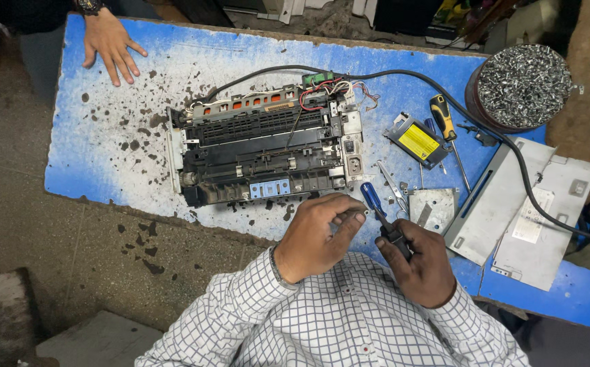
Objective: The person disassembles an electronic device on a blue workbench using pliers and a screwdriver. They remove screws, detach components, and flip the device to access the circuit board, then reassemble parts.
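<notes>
- While our right hand (423, 261) grips the blue-handled screwdriver (374, 204), its fingers wrapped tight, we judge we are between screws on the stripped printer (264, 146).
- Our left hand (318, 234) pinches something small at its fingertips; we cannot tell what.
- Next, the tip needs seating squarely.
- On the desk (104, 149), pliers (393, 187), metal panels (512, 204) and a screw tub (520, 85) crowd close; another person's hand (110, 44) rests far off.

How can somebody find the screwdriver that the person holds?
Start at the opened printer on the blue table. Just below its right end, the right hand grips a screwdriver. Its handle is blue and black; the other screwdriver, farther back, is yellow and black.
</notes>
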